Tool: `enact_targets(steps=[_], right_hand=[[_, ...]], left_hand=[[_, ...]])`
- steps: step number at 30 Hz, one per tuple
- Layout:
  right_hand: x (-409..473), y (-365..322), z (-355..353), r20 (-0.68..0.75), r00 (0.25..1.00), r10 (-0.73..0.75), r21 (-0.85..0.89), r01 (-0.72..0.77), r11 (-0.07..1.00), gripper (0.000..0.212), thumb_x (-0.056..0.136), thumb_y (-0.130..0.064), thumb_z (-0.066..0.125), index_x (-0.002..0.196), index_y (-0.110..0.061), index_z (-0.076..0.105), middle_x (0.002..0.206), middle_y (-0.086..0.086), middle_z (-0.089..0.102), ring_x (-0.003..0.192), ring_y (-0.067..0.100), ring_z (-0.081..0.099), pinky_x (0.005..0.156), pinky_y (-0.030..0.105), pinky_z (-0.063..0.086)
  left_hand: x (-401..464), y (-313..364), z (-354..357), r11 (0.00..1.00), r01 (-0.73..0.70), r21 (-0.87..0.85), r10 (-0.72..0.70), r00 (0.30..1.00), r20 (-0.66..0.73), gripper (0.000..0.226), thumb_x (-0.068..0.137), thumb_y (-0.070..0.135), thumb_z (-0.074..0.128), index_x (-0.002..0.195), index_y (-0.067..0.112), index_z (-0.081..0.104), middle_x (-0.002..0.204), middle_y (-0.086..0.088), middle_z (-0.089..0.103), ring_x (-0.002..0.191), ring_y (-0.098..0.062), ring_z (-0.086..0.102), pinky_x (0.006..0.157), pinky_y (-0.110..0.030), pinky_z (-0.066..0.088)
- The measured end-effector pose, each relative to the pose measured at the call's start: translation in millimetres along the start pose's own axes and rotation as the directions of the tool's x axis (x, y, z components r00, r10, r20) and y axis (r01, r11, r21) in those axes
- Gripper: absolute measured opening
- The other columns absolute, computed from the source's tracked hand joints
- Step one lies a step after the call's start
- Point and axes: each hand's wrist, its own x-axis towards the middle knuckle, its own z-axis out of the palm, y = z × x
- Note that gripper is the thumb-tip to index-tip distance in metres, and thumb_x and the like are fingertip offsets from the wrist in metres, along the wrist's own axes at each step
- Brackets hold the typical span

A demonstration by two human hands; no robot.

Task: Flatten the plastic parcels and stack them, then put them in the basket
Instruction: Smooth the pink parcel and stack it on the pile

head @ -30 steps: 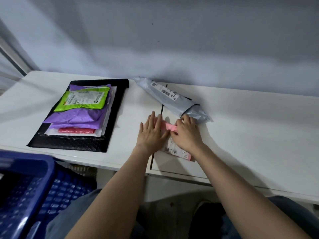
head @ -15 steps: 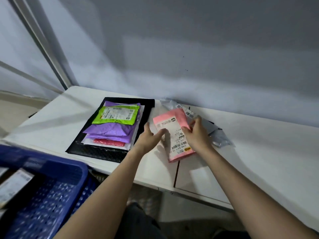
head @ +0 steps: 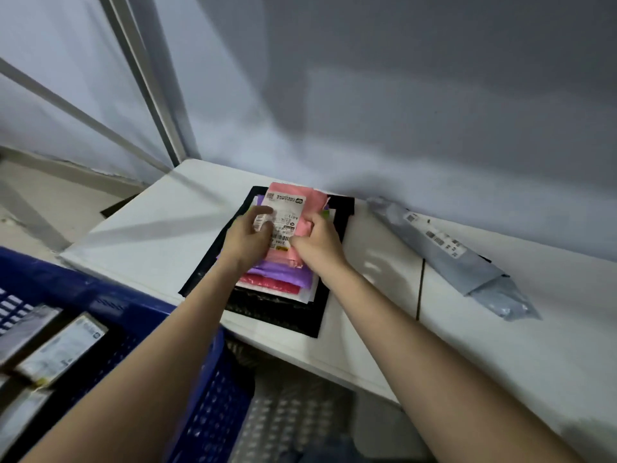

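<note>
A pink parcel (head: 300, 200) with a white label sits over the stack of parcels (head: 277, 275), which lies on a black bubble mailer (head: 283, 315) on the white table (head: 467, 329). My left hand (head: 248, 240) grips the pink parcel's left edge. Its right edge is gripped by my right hand (head: 315, 242). The stack shows purple, red and white layers below. A grey parcel (head: 457, 259) lies crumpled at the right, apart from both hands. The blue basket (head: 83, 289) stands at lower left.
Several labelled parcels (head: 63, 349) lie inside the basket. A wall runs close behind the table. A seam (head: 420, 289) splits the tabletop between the stack and the grey parcel. A metal frame post (head: 147, 78) rises at the left.
Both hands lifted the pink parcel off the table's middle and carried it left onto the stack. It now covers the green parcel that topped the stack.
</note>
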Motion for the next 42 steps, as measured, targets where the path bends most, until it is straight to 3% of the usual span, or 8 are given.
enact_targets(steps=[2,7,10,12,21,25,31,42], right_hand=[[8,4,14,0.004,1.000,-0.009,-0.080,0.009,0.997,0.040,0.076,0.000,0.061,0.116,-0.001,0.056,0.119,0.017,0.056,0.111,0.029,0.053,0.090,0.029,0.043],[17,19,19,0.062,0.998,0.003,-0.342,0.018,0.939,0.041,0.081,-0.020,0.060,0.118,-0.003,0.055,0.139,0.020,0.037,0.132,0.035,0.032,0.111,0.038,0.030],[22,24,18,0.167,0.979,-0.117,-0.562,0.192,0.805,0.057,0.093,-0.032,0.043,0.144,-0.011,0.030,0.158,0.011,0.012,0.146,0.028,0.007,0.119,0.046,0.009],[26,31,26,0.246,0.965,-0.094,-0.591,0.226,0.774,0.058,0.097,-0.036,0.031,0.149,-0.018,0.016,0.160,0.005,0.005,0.148,0.021,0.000,0.118,0.052,0.001],[37,52,32,0.351,0.936,-0.014,-0.518,0.207,0.830,0.057,0.099,-0.034,0.022,0.151,-0.016,0.005,0.160,0.003,-0.002,0.148,0.020,-0.003,0.120,0.048,0.007],[36,45,28,0.375,0.922,0.100,-0.551,0.135,0.823,0.057,0.099,-0.038,0.017,0.151,-0.023,-0.001,0.160,-0.002,-0.011,0.147,0.013,-0.009,0.118,0.046,-0.003],[35,43,27,0.381,0.916,0.127,-0.573,0.127,0.809,0.057,0.099,-0.041,0.015,0.151,-0.024,-0.001,0.159,-0.004,-0.013,0.147,0.011,-0.012,0.116,0.049,-0.007],[33,46,28,0.376,0.919,0.117,-0.544,0.117,0.831,0.058,0.099,-0.040,0.016,0.150,-0.024,-0.005,0.159,-0.006,-0.016,0.146,0.010,-0.014,0.116,0.049,-0.005]], left_hand=[[10,-13,-2,0.998,-0.016,0.065,0.015,1.000,0.020,0.026,0.091,0.015,0.047,0.114,0.019,0.059,0.088,-0.017,0.061,0.059,-0.022,0.052,0.070,-0.032,0.048],[27,-33,3,0.937,-0.080,0.341,0.054,0.995,0.083,0.042,0.091,0.022,0.051,0.133,0.015,0.051,0.141,-0.014,0.039,0.131,-0.031,0.036,0.109,-0.036,0.029],[32,-33,11,0.881,-0.275,0.385,0.203,0.955,0.216,0.058,0.089,0.034,0.032,0.141,0.010,0.041,0.151,-0.013,0.031,0.139,-0.030,0.029,0.115,-0.037,0.024],[34,-40,17,0.867,-0.271,0.417,0.142,0.938,0.315,0.071,0.084,0.042,0.018,0.148,0.014,0.027,0.157,-0.007,0.019,0.146,-0.023,0.016,0.119,-0.038,0.014],[42,-56,32,0.825,-0.267,0.499,0.111,0.941,0.320,0.073,0.083,0.045,0.010,0.149,0.018,0.022,0.159,-0.002,0.014,0.147,-0.020,0.009,0.120,-0.040,0.008],[44,-56,34,0.816,-0.257,0.518,0.099,0.945,0.313,0.051,0.101,0.033,0.021,0.149,0.018,0.022,0.159,-0.003,0.015,0.147,-0.021,0.010,0.120,-0.040,0.008],[47,-61,36,0.764,-0.258,0.592,0.037,0.933,0.358,0.072,0.087,0.050,-0.002,0.150,0.020,0.015,0.160,0.002,0.004,0.148,-0.017,-0.003,0.120,-0.043,0.006],[42,-55,35,0.732,-0.244,0.636,0.003,0.935,0.354,0.053,0.101,0.032,0.007,0.151,0.020,0.000,0.159,0.004,-0.008,0.147,-0.018,-0.011,0.120,-0.041,0.000]])
